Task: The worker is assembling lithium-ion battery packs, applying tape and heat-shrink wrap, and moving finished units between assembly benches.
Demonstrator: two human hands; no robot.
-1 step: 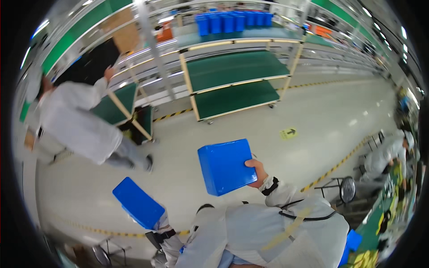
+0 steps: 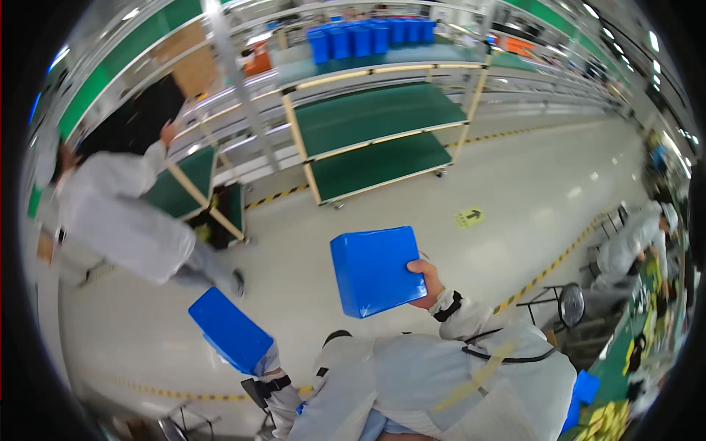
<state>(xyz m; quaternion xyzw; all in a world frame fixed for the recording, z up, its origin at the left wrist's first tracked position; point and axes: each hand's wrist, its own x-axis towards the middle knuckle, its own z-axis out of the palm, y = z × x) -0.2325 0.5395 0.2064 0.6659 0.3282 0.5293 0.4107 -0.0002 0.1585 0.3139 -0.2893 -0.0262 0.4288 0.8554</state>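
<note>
My right hand (image 2: 428, 284) grips a blue plastic bin (image 2: 376, 272) by its side, thumb pressed on the near face and the other fingers hidden behind it. The bin is held up over the floor in front of me. A second blue bin (image 2: 229, 329) is tilted at the lower left, at the end of my left arm. Of my left hand (image 2: 271, 360) only a small part shows next to the bin's lower corner; its fingers are behind the bin. The two bins are apart from each other.
Ahead stands a wheeled rack (image 2: 382, 117) with green shelves and several blue bins (image 2: 368, 38) on top. A person in white (image 2: 125, 209) is at the left beside another cart. Stools (image 2: 571, 305) and a workbench (image 2: 621, 353) with a seated person (image 2: 634, 242) are at the right.
The rack and floor sign have shifted slightly left in the view. Both bins stay in my hands, almost unmoved relative to my body.
</note>
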